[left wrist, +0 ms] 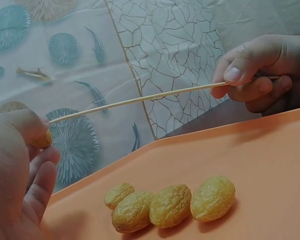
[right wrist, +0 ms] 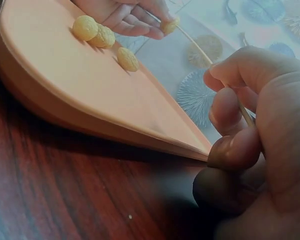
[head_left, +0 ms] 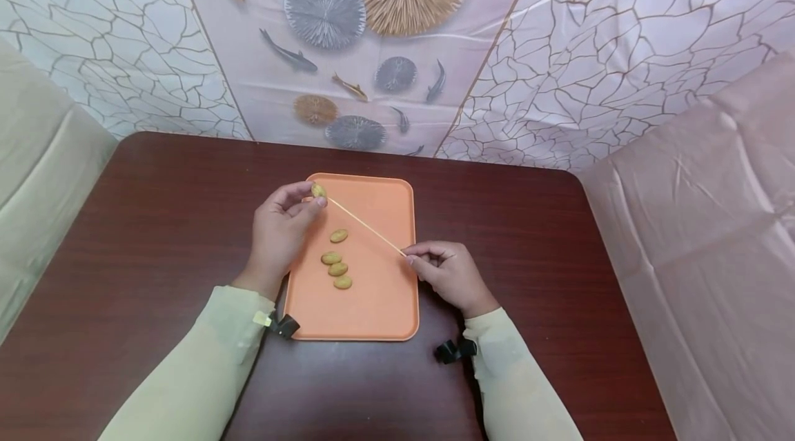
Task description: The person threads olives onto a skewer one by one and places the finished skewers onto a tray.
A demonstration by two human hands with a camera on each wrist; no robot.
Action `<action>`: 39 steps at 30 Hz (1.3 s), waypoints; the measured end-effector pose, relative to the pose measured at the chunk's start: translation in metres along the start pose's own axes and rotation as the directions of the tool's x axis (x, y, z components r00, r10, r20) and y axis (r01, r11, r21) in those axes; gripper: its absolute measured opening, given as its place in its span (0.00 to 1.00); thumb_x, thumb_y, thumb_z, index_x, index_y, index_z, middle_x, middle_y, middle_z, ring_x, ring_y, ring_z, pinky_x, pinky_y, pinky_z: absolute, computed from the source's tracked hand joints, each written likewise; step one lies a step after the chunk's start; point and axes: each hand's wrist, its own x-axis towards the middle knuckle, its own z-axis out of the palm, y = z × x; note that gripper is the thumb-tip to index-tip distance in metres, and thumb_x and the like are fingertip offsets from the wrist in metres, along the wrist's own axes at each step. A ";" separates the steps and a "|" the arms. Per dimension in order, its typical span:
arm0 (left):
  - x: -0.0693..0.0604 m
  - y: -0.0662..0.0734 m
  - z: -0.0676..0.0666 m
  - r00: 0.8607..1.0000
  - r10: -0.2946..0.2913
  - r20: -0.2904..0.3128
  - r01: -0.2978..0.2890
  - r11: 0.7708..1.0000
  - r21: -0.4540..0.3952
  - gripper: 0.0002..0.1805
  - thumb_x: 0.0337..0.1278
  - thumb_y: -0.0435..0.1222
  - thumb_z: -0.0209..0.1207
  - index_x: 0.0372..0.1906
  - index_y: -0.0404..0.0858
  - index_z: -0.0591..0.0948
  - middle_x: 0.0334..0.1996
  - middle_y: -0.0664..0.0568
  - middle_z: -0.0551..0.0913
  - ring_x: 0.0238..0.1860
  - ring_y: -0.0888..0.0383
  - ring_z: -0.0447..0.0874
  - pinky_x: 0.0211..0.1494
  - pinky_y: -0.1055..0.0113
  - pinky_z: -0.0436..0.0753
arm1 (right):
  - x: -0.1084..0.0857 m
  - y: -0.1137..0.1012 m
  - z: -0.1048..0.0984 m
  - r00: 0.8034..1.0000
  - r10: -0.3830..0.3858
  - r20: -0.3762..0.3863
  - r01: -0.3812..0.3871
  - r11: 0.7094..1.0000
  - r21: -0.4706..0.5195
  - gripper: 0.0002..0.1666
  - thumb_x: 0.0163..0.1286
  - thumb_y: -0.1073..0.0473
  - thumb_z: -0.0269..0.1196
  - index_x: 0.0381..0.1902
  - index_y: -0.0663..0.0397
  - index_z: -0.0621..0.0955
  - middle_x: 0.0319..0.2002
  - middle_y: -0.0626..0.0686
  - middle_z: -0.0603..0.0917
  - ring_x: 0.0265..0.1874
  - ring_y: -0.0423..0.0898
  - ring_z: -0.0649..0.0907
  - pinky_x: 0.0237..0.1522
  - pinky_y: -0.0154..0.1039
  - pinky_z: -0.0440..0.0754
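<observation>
L hand fingers pinched fruit over tray far-L corner, R hand fingers pinched thin stick meeting it; stick snap/fruit slip poss. if force went off-axis.

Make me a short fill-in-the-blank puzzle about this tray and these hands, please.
1. The tray is coloured ____.
2. Resting on it are exactly ____ yellowish oval pieces.
3. Of the left hand and the right hand, the one pinching another oval piece is the ____.
4. A thin stick stretches between the two ____.

Missing words: orange; four; left; hands.
</observation>
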 end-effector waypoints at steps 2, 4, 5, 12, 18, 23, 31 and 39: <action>0.000 0.000 0.001 1.000 0.010 -0.010 -0.010 1.000 0.013 0.23 0.69 0.43 0.79 0.65 0.43 0.89 0.53 0.55 0.91 0.50 0.63 0.94 0.52 0.71 0.94 | 0.000 -0.001 0.001 1.000 0.002 -0.001 -0.002 1.000 -0.003 0.08 0.78 0.59 0.75 0.50 0.56 0.95 0.23 0.49 0.84 0.17 0.39 0.74 0.20 0.31 0.73; 0.000 -0.001 0.001 1.000 0.024 -0.011 -0.024 1.000 0.012 0.24 0.69 0.41 0.79 0.65 0.41 0.88 0.54 0.53 0.92 0.50 0.62 0.94 0.53 0.72 0.94 | 0.000 -0.001 0.001 1.000 0.003 -0.005 -0.003 1.000 -0.010 0.08 0.78 0.59 0.75 0.49 0.55 0.95 0.23 0.48 0.83 0.18 0.38 0.74 0.20 0.30 0.73; 0.000 -0.001 0.001 0.999 0.032 -0.012 -0.032 0.999 0.012 0.24 0.69 0.41 0.79 0.66 0.39 0.88 0.55 0.52 0.92 0.51 0.62 0.94 0.53 0.73 0.93 | 0.000 -0.001 0.001 1.000 0.005 -0.007 -0.005 1.000 -0.015 0.08 0.78 0.59 0.75 0.49 0.54 0.96 0.23 0.48 0.83 0.18 0.38 0.74 0.21 0.30 0.73; -0.002 -0.002 0.001 0.997 0.065 -0.048 -0.064 0.997 0.033 0.23 0.67 0.41 0.80 0.63 0.41 0.91 0.52 0.53 0.94 0.51 0.63 0.95 0.53 0.75 0.93 | 0.001 -0.001 0.003 1.000 -0.007 -0.025 0.006 0.998 -0.061 0.07 0.77 0.57 0.76 0.49 0.51 0.96 0.24 0.46 0.86 0.22 0.38 0.79 0.26 0.30 0.78; -0.004 -0.003 0.003 0.994 0.090 -0.062 -0.088 0.995 0.036 0.21 0.67 0.41 0.80 0.62 0.41 0.91 0.50 0.52 0.94 0.50 0.62 0.94 0.54 0.74 0.93 | 0.000 0.000 0.005 0.999 -0.028 -0.038 0.025 0.995 -0.094 0.07 0.77 0.58 0.76 0.48 0.49 0.97 0.25 0.44 0.87 0.23 0.38 0.81 0.27 0.30 0.81; -0.006 -0.003 0.004 0.990 0.110 -0.088 -0.102 0.991 0.091 0.20 0.68 0.42 0.80 0.60 0.41 0.92 0.51 0.49 0.95 0.49 0.64 0.94 0.53 0.75 0.92 | 0.000 0.000 0.006 0.999 -0.031 -0.038 0.027 0.994 -0.107 0.07 0.77 0.57 0.76 0.49 0.48 0.97 0.25 0.46 0.89 0.24 0.37 0.81 0.28 0.29 0.81; -0.007 -0.004 0.007 0.964 0.232 -0.131 -0.209 0.963 0.170 0.14 0.66 0.38 0.81 0.50 0.35 0.94 0.48 0.42 0.96 0.42 0.71 0.94 0.49 0.76 0.93 | -0.001 -0.001 0.008 0.999 -0.030 -0.041 0.025 0.991 -0.134 0.08 0.77 0.57 0.77 0.50 0.50 0.97 0.30 0.51 0.93 0.26 0.36 0.84 0.31 0.29 0.84; -0.007 -0.004 0.006 0.945 0.304 -0.120 -0.265 0.928 0.260 0.12 0.65 0.37 0.81 0.48 0.36 0.95 0.43 0.44 0.97 0.38 0.76 0.91 0.45 0.79 0.91 | -0.002 -0.003 0.009 0.997 -0.060 -0.038 0.053 0.984 -0.173 0.07 0.76 0.59 0.77 0.49 0.50 0.97 0.29 0.46 0.92 0.24 0.37 0.83 0.29 0.30 0.83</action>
